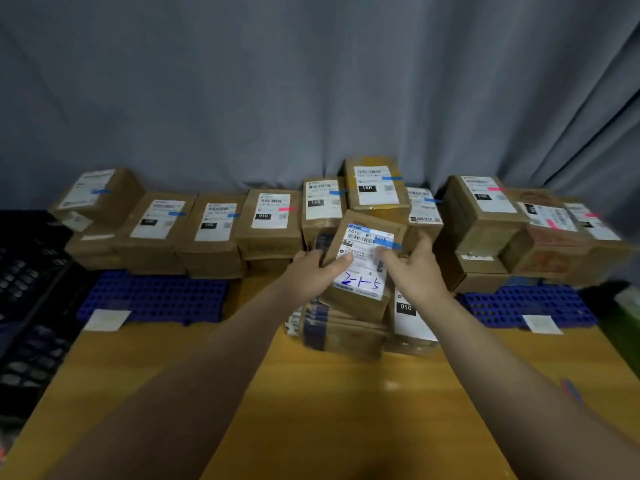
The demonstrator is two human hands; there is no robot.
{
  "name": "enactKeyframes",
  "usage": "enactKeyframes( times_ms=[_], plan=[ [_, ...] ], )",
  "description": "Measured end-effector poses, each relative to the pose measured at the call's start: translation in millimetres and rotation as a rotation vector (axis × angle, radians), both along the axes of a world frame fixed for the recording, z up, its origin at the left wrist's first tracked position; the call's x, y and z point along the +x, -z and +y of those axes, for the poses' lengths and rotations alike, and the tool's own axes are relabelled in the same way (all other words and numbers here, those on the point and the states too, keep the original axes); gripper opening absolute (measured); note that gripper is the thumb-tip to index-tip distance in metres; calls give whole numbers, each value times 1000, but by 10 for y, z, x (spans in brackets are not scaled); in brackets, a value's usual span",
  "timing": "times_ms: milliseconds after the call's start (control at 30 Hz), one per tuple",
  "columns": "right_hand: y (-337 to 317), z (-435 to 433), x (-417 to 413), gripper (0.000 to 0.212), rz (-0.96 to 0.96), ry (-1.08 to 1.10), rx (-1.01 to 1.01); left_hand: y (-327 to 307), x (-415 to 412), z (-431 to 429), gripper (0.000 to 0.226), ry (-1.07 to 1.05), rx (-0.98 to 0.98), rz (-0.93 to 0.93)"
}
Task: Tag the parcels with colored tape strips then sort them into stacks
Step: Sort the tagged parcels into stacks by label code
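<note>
Parcel sorting room, labelled cartons (pixel 270 220), pallets (pixel 156 296)

Light is dim and cool, its source out of view. My own shadow darkens the near edge of the table (pixel 346 393). The white label (pixel 363 268) on the parcel (pixel 351 306) I hold reads clearest, slightly washed out. The boxes (pixel 554 233) at far right are smeared by blur. Wide-angle distortion bows the curtain (pixel 242 81) and the table's sides.

We see matt brown cardboard on the parcel (pixel 351 304), its white paper label (pixel 363 268) faintly glossy under a smooth blue tape strip (pixel 389 243). The bench (pixel 329 393) is smooth yellowish wood, the blue grid mats (pixel 156 299) hard plastic, the grey curtain (pixel 311 98) matt cloth.
</note>
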State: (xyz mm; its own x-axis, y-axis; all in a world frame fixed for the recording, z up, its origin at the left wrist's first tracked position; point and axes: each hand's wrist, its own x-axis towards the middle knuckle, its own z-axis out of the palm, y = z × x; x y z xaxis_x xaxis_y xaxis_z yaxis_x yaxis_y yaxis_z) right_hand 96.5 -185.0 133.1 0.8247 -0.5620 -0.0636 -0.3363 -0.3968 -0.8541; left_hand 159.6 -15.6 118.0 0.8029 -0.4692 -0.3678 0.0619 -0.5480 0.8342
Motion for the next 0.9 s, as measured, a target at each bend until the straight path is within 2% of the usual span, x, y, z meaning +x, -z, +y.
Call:
enactKeyframes(
  times_ms=[67, 133, 200, 267, 367, 533, 667, 800, 900],
  plan=[
    [144, 27, -88, 31, -8, -70, 163, 77, -86, -6, 59, -50, -51, 37],
    [219, 103, -145, 18, -60, -106, 203, 21, -205, 22, 48, -99, -177, 36],
    [217, 218, -155, 22, -177, -128, 322, -18, -268, 100, 41, -150, -350, 45],
    [147, 370, -130, 31, -275, -179, 467, -69, -301, 278, 54, -159, -516, 32],
    [45, 658, -31, 39, -305, -347, 495, -86, -278, 662, 70, -159, -573, -16],
    [156, 1326, 365, 79, -113, -561, 557, 21, -124, 1382, 65, -412, -521, -77],
    [260, 2135, 808, 84, 6, -575, 658, 100, 327, 2121, 47, -660, -374, -76],
    [339, 2854, 1421, 62, 19, -375, 753, 142, 897, 2784, 55, -626, -131, -90],
    [378, 3191, 1843, 41, 18, -238, 786, 190, 1287, 3192, 50, -500, 3, -256]
  ],
)
